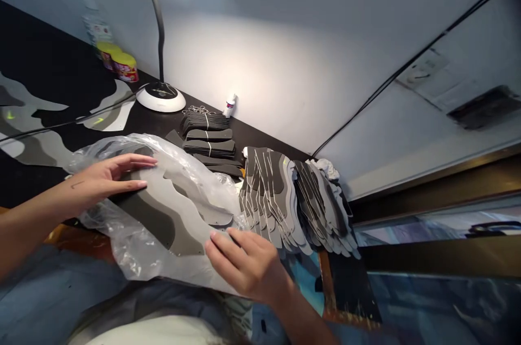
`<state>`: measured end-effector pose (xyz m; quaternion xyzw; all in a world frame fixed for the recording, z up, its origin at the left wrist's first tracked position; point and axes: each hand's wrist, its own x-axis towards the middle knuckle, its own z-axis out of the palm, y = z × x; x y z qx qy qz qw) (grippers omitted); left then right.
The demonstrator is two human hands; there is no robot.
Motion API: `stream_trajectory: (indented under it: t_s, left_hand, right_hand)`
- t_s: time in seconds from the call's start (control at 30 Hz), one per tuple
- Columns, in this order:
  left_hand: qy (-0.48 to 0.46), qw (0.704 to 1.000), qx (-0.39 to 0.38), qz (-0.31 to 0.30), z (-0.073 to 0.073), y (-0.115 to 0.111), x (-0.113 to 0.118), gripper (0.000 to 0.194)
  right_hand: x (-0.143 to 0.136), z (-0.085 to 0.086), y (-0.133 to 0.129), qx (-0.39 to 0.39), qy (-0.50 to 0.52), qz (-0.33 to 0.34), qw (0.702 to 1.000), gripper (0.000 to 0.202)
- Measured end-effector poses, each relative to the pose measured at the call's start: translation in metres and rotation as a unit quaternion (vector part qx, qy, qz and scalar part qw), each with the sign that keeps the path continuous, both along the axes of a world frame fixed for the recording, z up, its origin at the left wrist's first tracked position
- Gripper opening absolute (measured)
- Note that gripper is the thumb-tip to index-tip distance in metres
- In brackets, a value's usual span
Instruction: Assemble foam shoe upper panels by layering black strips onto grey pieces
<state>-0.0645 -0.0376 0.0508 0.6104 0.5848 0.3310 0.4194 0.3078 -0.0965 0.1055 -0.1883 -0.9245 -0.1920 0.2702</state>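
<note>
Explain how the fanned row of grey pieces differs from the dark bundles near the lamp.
The fanned row is spread out, overlapping and loose; the dark bundles lie in flat stacks, each tied with a band. The row mixes light and dark grey; the bundles look uniformly dark. Both rest on the black table.

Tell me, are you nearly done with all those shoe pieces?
Hard to say. A long fanned row of pieces already lies on the table, and tied bundles sit behind it. In hand: the left hand rests flat on a clear bag holding grey pieces, while the right hand touches the bag's near edge. Those pieces remain inside the bag.
</note>
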Motion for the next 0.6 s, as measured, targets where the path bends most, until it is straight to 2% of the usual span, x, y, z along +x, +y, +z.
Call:
stream_trajectory:
  t_s: [0.07, 0.13, 0.27, 0.37, 0.43, 0.5, 0.57, 0.6]
  left_hand:
    - [0.027, 0.999, 0.039, 0.018, -0.004, 0.009, 0.000, 0.081]
    - [0.080, 0.990, 0.112, 0.024, -0.006, 0.021, 0.002, 0.067]
    - [0.263, 0.932, 0.249, -0.013, -0.007, 0.036, 0.010, 0.054]
    - [0.327, 0.891, 0.306, -0.071, -0.007, 0.033, 0.023, 0.047]
    - [0.321, 0.877, 0.329, -0.138, -0.010, 0.030, 0.034, 0.043]
    - [0.303, 0.867, 0.344, -0.193, -0.019, 0.031, 0.043, 0.044]
    - [0.285, 0.864, 0.359, -0.210, -0.036, 0.034, 0.048, 0.045]
    - [0.268, 0.871, 0.360, -0.199, -0.047, 0.038, 0.049, 0.044]
  right_hand:
    - [-0.005, -0.013, 0.010, -0.012, 0.001, -0.023, 1.000, 0.021]
    - [-0.009, -0.026, 0.021, -0.022, 0.002, -0.052, 0.998, 0.020]
    - [-0.014, -0.050, 0.038, -0.072, -0.015, -0.083, 0.994, 0.016]
    - [-0.015, -0.060, 0.040, -0.122, -0.021, -0.075, 0.989, 0.016]
    - [-0.013, -0.058, 0.036, -0.138, -0.028, -0.066, 0.988, 0.017]
    - [-0.005, -0.049, 0.033, -0.142, -0.028, -0.048, 0.988, 0.016]
    - [0.013, -0.034, 0.032, -0.138, 0.005, -0.054, 0.989, 0.017]
    - [0.028, -0.026, 0.034, -0.128, 0.039, -0.085, 0.987, 0.019]
